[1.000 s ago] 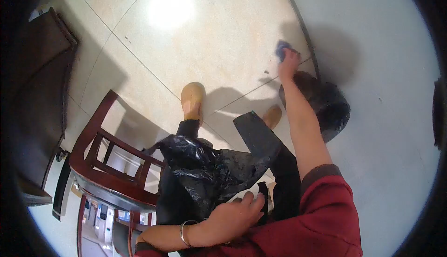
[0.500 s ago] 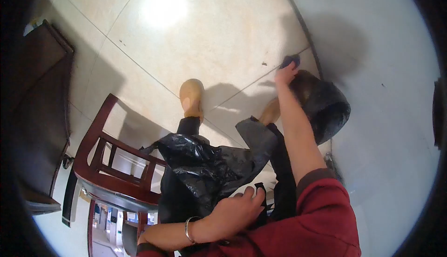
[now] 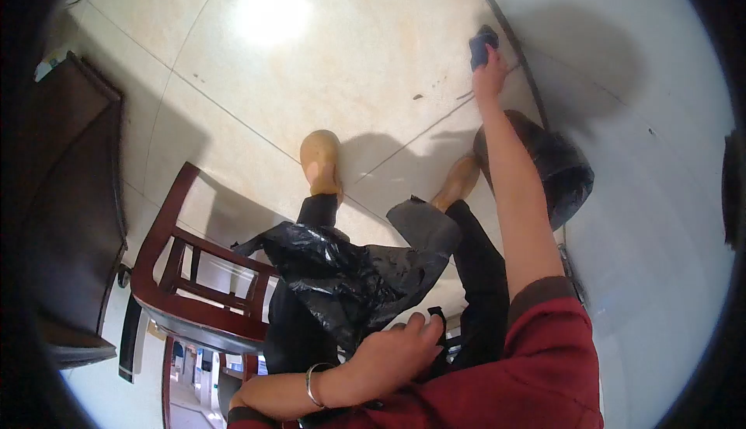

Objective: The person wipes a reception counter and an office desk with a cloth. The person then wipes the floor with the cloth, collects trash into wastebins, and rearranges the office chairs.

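My right hand reaches far out over the floor beside the wall, closed on a dark folded cloth-like piece; its exact kind is unclear. Below that arm stands a round bin with a black plastic liner, partly covered by the forearm. Across my lap lies a crumpled black plastic bag, with a duller dark flap at its right end. My left hand, with a silver bracelet at the wrist, rests near my lap. Its fingers curl round a small black piece that I cannot make out.
A dark red wooden chair stands close on my left, with a dark brown piece of furniture beyond it. The pale wall borders the right side. Small dark specks lie on the tiled floor.
My right hand has moved farther forward along the wall, away from the bin, carrying the dark piece. My left hand and the black bag stay nearly where they were.
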### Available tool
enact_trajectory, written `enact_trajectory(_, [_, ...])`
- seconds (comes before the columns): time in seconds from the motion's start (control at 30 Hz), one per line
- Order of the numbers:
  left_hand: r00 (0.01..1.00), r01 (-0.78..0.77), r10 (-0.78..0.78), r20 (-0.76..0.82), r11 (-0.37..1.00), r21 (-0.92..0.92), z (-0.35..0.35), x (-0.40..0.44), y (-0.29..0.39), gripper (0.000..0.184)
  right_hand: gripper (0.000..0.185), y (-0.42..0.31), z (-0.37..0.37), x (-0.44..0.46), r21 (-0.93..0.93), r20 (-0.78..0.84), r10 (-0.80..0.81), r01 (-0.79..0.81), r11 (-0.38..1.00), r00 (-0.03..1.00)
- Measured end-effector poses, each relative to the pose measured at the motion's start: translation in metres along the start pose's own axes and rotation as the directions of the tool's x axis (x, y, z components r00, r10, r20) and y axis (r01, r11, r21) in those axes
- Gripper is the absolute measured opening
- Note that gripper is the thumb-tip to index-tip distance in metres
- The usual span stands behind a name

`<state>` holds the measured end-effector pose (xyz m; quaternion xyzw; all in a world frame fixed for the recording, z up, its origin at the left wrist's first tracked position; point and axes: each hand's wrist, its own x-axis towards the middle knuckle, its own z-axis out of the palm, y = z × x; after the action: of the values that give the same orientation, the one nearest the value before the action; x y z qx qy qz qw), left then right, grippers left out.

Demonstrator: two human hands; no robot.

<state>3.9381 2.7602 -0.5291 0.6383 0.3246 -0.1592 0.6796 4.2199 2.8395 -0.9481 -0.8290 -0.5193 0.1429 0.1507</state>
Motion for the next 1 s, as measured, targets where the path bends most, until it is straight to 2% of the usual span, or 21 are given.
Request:
enact_trajectory(0.03, [1.0, -0.011, 0.011, -0.009, 1.0, 0.0, 0.0, 0.0, 0.001, 0.038, 0.043, 0.005, 0.003, -0.004, -0.002, -0.003, 0.003, -0.003, 1.0, 1.0])
enact_trajectory(0.13, [1.0, -0.005, 0.005, -0.006, 1.0, 0.027, -0.001, 0.002, 0.002, 0.038, 0.04, -0.01, 0.0, -0.028, 0.001, 0.326, -0.163, 0.173, 0.985, 0.931])
enact_trajectory(0.17, [1.0, -0.005, 0.005, -0.007, 1.0, 0.027, -0.002, 0.002, 0.003, 0.038, 0.042, -0.01, 0.004, -0.047, 0.027, 0.29, -0.249, 0.252, 0.967, 0.924])
enact_trajectory(0.23, [1.0, -0.006, 0.006, -0.002, 1.0, 0.019, -0.003, 0.004, 0.004, 0.039, 0.047, -0.026, 0.0, -0.075, -0.006, 0.306, -0.196, 0.208, 0.978, 0.932])
enact_trajectory(0.3, [1.0, -0.001, 0.001, 0.001, 1.0, 0.01, -0.001, 0.005, 0.003, 0.039, 0.057, -0.038, 0.001, -0.096, 0.043, 0.3, -0.178, 0.173, 0.984, 0.937])
enact_trajectory(0.37, [1.0, 0.004, -0.004, 0.011, 1.0, -0.007, -0.001, 0.006, 0.004, 0.039, 0.069, -0.054, 0.0, -0.108, -0.019, 0.349, -0.115, 0.129, 0.991, 0.93])
enact_trajectory(0.47, [0.999, 0.016, -0.016, 0.042, 1.0, -0.001, 0.003, 0.008, 0.004, 0.039, 0.064, -0.064, 0.007, -0.122, -0.051, 0.346, -0.076, 0.1, 0.994, 0.935])
enact_trajectory(0.53, [0.999, 0.032, -0.033, 0.029, 0.999, 0.013, 0.004, 0.01, 0.003, 0.038, 0.05, -0.065, 0.014, -0.128, -0.088, 0.231, -0.149, 0.173, 0.981, 0.962])
enact_trajectory(0.57, [0.999, 0.036, -0.036, 0.034, 0.999, 0.015, 0.005, 0.011, 0.003, 0.038, 0.05, -0.062, 0.02, -0.132, -0.086, 0.232, -0.144, 0.168, 0.982, 0.962])
enact_trajectory(0.63, [0.999, 0.033, -0.033, 0.002, 0.999, 0.025, 0.006, 0.013, 0.004, 0.038, 0.041, -0.055, 0.032, -0.139, -0.011, 0.263, -0.265, 0.277, 0.961, 0.928])
enact_trajectory(0.67, [0.999, 0.033, -0.033, 0.007, 0.999, 0.027, 0.007, 0.014, 0.004, 0.038, 0.034, -0.059, 0.031, -0.141, -0.052, 0.168, -0.305, 0.318, 0.947, 0.937])
enact_trajectory(0.83, [0.995, 0.075, -0.076, 0.058, 0.997, 0.019, 0.013, 0.015, 0.004, 0.037, 0.029, -0.063, 0.032, -0.161, -0.004, 0.325, -0.33, 0.35, 0.937, 0.886])
enact_trajectory(0.9, [0.997, 0.066, -0.067, 0.036, 0.997, 0.029, 0.024, 0.016, -0.002, 0.035, 0.037, -0.068, 0.022, -0.177, 0.16, 0.413, -0.117, 0.055, 0.986, 0.903])
enact_trajectory(0.93, [0.998, 0.066, -0.067, 0.02, 0.997, 0.037, 0.031, 0.016, -0.005, 0.033, 0.041, -0.071, 0.016, -0.184, 0.162, 0.443, 0.019, -0.101, 0.982, 0.896])
enact_trajectory(0.97, [0.998, 0.064, -0.065, 0.024, 0.997, 0.03, 0.036, 0.015, -0.007, 0.033, 0.041, -0.076, 0.002, -0.19, 0.156, 0.446, 0.023, -0.103, 0.983, 0.895])
enact_trajectory(1.0, [0.998, 0.066, -0.066, 0.004, 0.997, 0.05, 0.042, 0.018, -0.008, 0.032, 0.04, -0.084, -0.018, -0.192, 0.359, 0.417, 0.154, -0.318, 0.878, 0.896])
